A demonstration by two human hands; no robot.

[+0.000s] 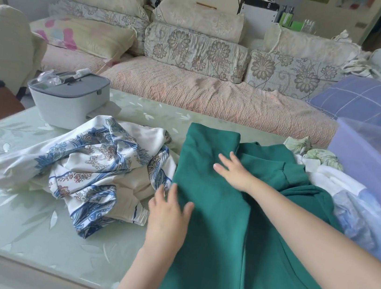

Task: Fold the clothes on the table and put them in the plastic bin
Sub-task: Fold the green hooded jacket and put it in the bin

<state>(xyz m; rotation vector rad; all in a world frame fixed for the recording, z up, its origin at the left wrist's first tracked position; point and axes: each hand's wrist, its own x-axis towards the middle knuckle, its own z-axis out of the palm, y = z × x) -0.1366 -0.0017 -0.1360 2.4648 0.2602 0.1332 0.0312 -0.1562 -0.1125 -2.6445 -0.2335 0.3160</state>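
Both hands lie spread, palms down, on the green garment (233, 236): left hand (167, 217) nearer, right hand (234, 172) farther.

Left hand (167, 217) and right hand (234, 172) — bare, forearms (308, 224) bare too.

The bench (18, 193) carries a green garment (219, 246) under the left hand (167, 217) and right hand (234, 172), a blue-printed garment (97, 170) left of them, and a grey-lidded box (67, 105) beyond that.

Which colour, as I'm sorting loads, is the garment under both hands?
The garment is plain dark green, shown best in the head view.
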